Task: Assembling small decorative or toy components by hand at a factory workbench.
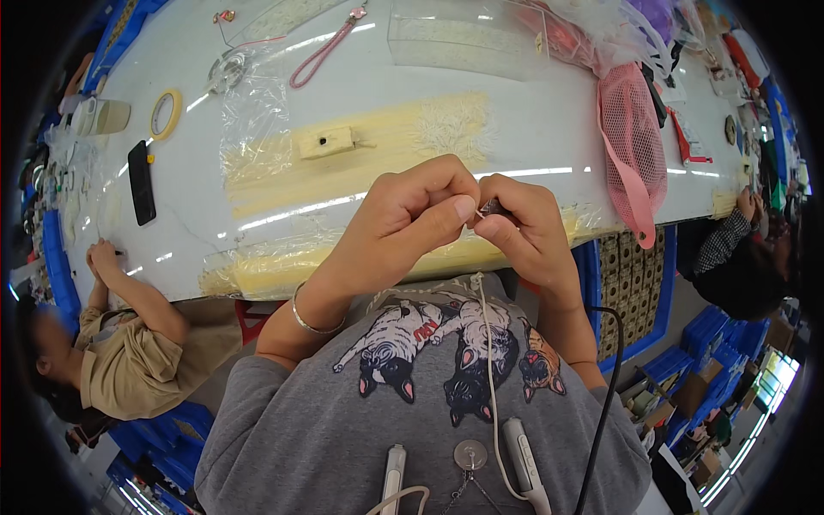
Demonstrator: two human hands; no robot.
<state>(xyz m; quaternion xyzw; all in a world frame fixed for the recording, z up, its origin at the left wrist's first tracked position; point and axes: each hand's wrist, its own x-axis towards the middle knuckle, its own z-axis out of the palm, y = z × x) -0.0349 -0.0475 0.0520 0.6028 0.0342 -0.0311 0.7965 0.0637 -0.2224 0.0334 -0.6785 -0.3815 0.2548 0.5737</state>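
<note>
A grey shirt (pixel 292 421) printed with dogs fills the near side, a pale cord (pixel 488 343) hanging down its front; two slim pale devices (pixel 524 455) and a round pendant (pixel 470 455) lie on it; a black cable (pixel 614 378) runs down on the right.

Beyond the shirt, at the near edge of the counter (pixel 536 137), the hands are drawn together, fingertips nearly meeting; the left hand (pixel 412 210) pinches a thin pale bit (pixel 479 214) between thumb and forefinger; the right hand (pixel 528 225) is clamped on a small dark piece (pixel 493 207), just beside it; both pieces are too small to identify.

Farther off, a pale yellow block (pixel 329 142) with a dark hole lies left of a spread of white slivers (pixel 455 127); clear plastic film (pixel 257 120) is to their left, then a tape roll (pixel 166 114) and a black phone (pixel 142 183); at the far side are a pink strap (pixel 324 53) and a clear box (pixel 468 43); a pink mesh bag (pixel 633 129) lies on the right, its end over the near edge; co-workers sit at far left and far right.
</note>
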